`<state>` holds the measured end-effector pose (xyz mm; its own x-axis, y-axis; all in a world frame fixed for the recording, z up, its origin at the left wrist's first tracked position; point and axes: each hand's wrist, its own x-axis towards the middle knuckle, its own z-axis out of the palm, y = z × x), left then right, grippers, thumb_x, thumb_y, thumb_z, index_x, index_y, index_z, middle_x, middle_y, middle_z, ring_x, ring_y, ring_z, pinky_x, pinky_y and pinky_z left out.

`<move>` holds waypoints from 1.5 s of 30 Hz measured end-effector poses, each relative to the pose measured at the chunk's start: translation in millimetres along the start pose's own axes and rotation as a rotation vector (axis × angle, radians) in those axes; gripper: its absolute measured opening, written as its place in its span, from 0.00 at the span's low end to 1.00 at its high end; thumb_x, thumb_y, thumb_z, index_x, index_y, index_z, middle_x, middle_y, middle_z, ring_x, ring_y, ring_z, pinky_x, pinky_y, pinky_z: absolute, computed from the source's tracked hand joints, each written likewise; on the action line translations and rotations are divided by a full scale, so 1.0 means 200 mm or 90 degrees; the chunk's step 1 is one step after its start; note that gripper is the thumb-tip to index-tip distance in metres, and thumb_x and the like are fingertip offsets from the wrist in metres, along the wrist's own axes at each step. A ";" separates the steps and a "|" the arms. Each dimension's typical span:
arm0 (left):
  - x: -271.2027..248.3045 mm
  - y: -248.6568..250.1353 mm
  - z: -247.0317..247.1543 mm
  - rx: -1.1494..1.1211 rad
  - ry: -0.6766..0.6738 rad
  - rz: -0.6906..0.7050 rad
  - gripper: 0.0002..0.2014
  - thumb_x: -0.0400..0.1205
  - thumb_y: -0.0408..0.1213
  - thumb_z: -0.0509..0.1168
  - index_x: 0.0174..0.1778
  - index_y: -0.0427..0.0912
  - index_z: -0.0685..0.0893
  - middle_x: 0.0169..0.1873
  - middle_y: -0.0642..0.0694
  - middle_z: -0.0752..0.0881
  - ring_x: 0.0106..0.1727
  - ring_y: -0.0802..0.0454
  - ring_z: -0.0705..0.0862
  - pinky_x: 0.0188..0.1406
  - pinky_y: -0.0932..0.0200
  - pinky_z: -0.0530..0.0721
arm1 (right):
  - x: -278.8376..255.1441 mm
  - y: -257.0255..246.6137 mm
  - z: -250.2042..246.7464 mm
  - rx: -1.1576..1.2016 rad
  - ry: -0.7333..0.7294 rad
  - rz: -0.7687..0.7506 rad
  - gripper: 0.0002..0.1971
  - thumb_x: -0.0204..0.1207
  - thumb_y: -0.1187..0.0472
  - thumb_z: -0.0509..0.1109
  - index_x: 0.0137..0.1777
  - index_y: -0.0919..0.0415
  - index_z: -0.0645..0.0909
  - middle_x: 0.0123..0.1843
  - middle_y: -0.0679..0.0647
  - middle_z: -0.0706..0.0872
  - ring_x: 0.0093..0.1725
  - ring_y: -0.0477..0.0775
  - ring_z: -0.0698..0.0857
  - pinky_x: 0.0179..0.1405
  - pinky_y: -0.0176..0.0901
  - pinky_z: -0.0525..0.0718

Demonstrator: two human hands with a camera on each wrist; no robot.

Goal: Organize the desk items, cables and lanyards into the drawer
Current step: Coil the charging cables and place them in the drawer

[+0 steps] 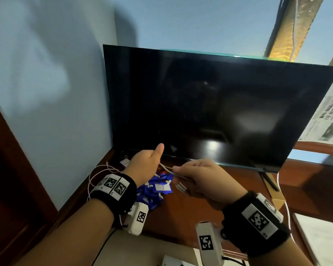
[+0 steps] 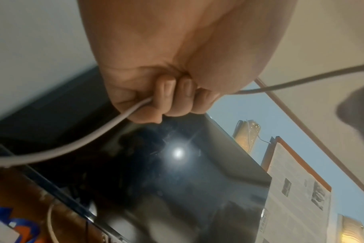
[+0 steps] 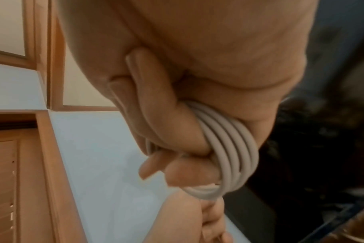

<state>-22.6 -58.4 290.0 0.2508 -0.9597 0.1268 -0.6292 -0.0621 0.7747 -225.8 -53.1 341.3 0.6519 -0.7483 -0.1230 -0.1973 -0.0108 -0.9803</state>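
A white cable runs taut between my two hands above the wooden desk. My left hand grips it in a fist with the thumb raised; its curled fingers close round the cable. My right hand holds several coiled loops of the same cable wrapped round its fingers. Beneath the hands lies a heap of blue lanyards with white badge cards. A thin pink-white cable lies looped at the desk's left edge. No drawer is in view.
A large dark monitor stands right behind the hands. A second white cable runs down the right side beside a cardboard piece and a white slab. The blue wall bounds the left.
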 end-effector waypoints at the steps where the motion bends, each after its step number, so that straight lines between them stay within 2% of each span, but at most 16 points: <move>1: 0.01 -0.01 -0.02 0.001 0.026 -0.002 0.31 0.92 0.60 0.48 0.28 0.45 0.71 0.25 0.48 0.71 0.28 0.50 0.72 0.35 0.52 0.72 | 0.00 0.01 0.00 0.010 -0.011 0.006 0.20 0.86 0.54 0.70 0.32 0.58 0.85 0.21 0.52 0.69 0.20 0.50 0.67 0.20 0.34 0.68; 5: 0.04 -0.06 -0.05 0.012 0.074 0.000 0.31 0.93 0.59 0.47 0.28 0.45 0.71 0.24 0.47 0.73 0.28 0.50 0.73 0.33 0.53 0.70 | 0.02 0.00 0.05 0.177 -0.010 -0.059 0.18 0.88 0.54 0.64 0.38 0.61 0.80 0.21 0.54 0.65 0.25 0.56 0.62 0.22 0.36 0.72; 7: 0.03 -0.10 -0.02 0.018 0.047 -0.012 0.31 0.92 0.61 0.47 0.28 0.45 0.70 0.24 0.48 0.72 0.27 0.49 0.72 0.34 0.52 0.70 | 0.04 -0.01 0.07 0.256 0.037 -0.097 0.18 0.90 0.53 0.60 0.41 0.61 0.79 0.21 0.53 0.67 0.21 0.54 0.64 0.34 0.41 0.83; 10: -0.05 -0.17 0.10 0.007 -0.032 -0.057 0.31 0.91 0.64 0.48 0.28 0.47 0.68 0.24 0.50 0.70 0.27 0.50 0.71 0.36 0.51 0.71 | 0.08 -0.03 0.08 0.305 0.110 -0.147 0.17 0.92 0.52 0.57 0.45 0.61 0.77 0.25 0.54 0.74 0.20 0.53 0.72 0.48 0.53 0.84; 14: -0.21 -0.23 0.23 -0.056 -0.117 -0.079 0.31 0.89 0.67 0.48 0.26 0.49 0.66 0.20 0.54 0.65 0.22 0.55 0.64 0.35 0.50 0.68 | 0.12 -0.04 0.05 0.384 0.159 -0.166 0.19 0.92 0.52 0.55 0.42 0.62 0.76 0.28 0.59 0.83 0.24 0.58 0.81 0.40 0.53 0.85; 17: -0.31 -0.21 0.27 -0.078 -0.162 -0.097 0.32 0.88 0.69 0.48 0.25 0.50 0.67 0.20 0.54 0.65 0.22 0.56 0.64 0.35 0.50 0.70 | 0.12 -0.01 0.02 0.453 0.168 -0.170 0.21 0.93 0.53 0.52 0.41 0.62 0.76 0.38 0.67 0.91 0.35 0.65 0.92 0.37 0.48 0.91; 19: -0.36 -0.18 0.26 -0.082 -0.179 -0.090 0.33 0.88 0.69 0.48 0.24 0.50 0.68 0.20 0.55 0.66 0.21 0.57 0.65 0.35 0.50 0.71 | 0.13 0.00 0.02 0.448 0.182 -0.187 0.21 0.94 0.54 0.50 0.43 0.62 0.75 0.50 0.72 0.92 0.51 0.68 0.94 0.48 0.47 0.91; 22: -0.41 -0.11 0.18 -0.055 -0.199 -0.030 0.32 0.88 0.68 0.48 0.28 0.47 0.72 0.22 0.53 0.70 0.25 0.56 0.70 0.37 0.46 0.76 | 0.15 0.03 0.03 0.388 0.246 -0.204 0.15 0.94 0.55 0.52 0.53 0.65 0.75 0.58 0.67 0.92 0.62 0.60 0.92 0.67 0.51 0.83; 26: -0.43 0.06 0.01 0.106 -0.209 0.066 0.33 0.91 0.64 0.45 0.37 0.42 0.81 0.27 0.49 0.78 0.32 0.51 0.81 0.46 0.47 0.84 | 0.20 0.11 0.03 0.161 0.253 -0.181 0.16 0.93 0.52 0.53 0.65 0.63 0.76 0.67 0.47 0.90 0.68 0.40 0.86 0.71 0.39 0.79; 28: -0.41 0.14 -0.07 0.182 -0.190 0.107 0.31 0.92 0.62 0.44 0.37 0.46 0.82 0.28 0.48 0.81 0.34 0.53 0.82 0.47 0.47 0.84 | 0.22 0.17 0.04 -0.035 0.235 -0.183 0.18 0.92 0.48 0.54 0.66 0.59 0.77 0.64 0.39 0.90 0.64 0.34 0.86 0.62 0.30 0.81; 31: -0.34 0.21 -0.17 0.256 -0.129 0.143 0.28 0.93 0.58 0.46 0.33 0.50 0.78 0.26 0.50 0.79 0.31 0.56 0.79 0.44 0.49 0.81 | 0.21 0.22 0.06 -0.135 0.206 -0.151 0.15 0.93 0.50 0.55 0.54 0.61 0.74 0.45 0.48 0.93 0.46 0.44 0.91 0.43 0.33 0.84; 34: -0.25 0.23 -0.23 0.317 -0.073 0.172 0.31 0.93 0.58 0.46 0.28 0.47 0.76 0.24 0.48 0.78 0.28 0.56 0.77 0.37 0.53 0.75 | 0.19 0.25 0.10 -0.117 0.168 -0.126 0.17 0.93 0.52 0.55 0.46 0.63 0.72 0.30 0.51 0.87 0.32 0.48 0.84 0.38 0.38 0.81; 37: -0.17 0.22 -0.25 0.348 -0.043 0.190 0.33 0.93 0.58 0.45 0.25 0.47 0.73 0.22 0.48 0.77 0.26 0.56 0.75 0.31 0.59 0.66 | 0.17 0.29 0.13 -0.079 0.140 -0.101 0.22 0.92 0.47 0.55 0.45 0.65 0.76 0.26 0.46 0.79 0.28 0.47 0.77 0.33 0.42 0.78; 39: -0.12 0.21 -0.26 0.352 -0.033 0.183 0.34 0.93 0.59 0.45 0.25 0.46 0.75 0.23 0.48 0.78 0.26 0.56 0.76 0.30 0.60 0.66 | 0.15 0.28 0.16 -0.052 0.092 -0.088 0.29 0.92 0.43 0.52 0.46 0.69 0.79 0.24 0.52 0.77 0.25 0.51 0.76 0.32 0.43 0.77; 41: -0.06 0.18 -0.25 0.349 -0.031 0.176 0.34 0.93 0.59 0.44 0.25 0.46 0.76 0.23 0.47 0.79 0.27 0.55 0.78 0.30 0.59 0.67 | 0.13 0.26 0.16 -0.014 0.058 -0.086 0.32 0.91 0.41 0.50 0.44 0.67 0.82 0.22 0.57 0.75 0.22 0.52 0.73 0.28 0.40 0.76; 45: 0.03 0.08 -0.20 0.262 -0.028 0.112 0.35 0.93 0.59 0.46 0.24 0.45 0.75 0.22 0.48 0.79 0.27 0.53 0.78 0.31 0.57 0.68 | 0.11 0.22 0.17 0.094 0.025 -0.121 0.24 0.91 0.49 0.55 0.45 0.69 0.80 0.20 0.59 0.70 0.17 0.46 0.70 0.24 0.27 0.75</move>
<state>-2.0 -54.7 327.2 0.0876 -0.9757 0.2010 -0.9018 0.0081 0.4320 -194.8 -47.3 289.3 0.6372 -0.7675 0.0698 0.0379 -0.0592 -0.9975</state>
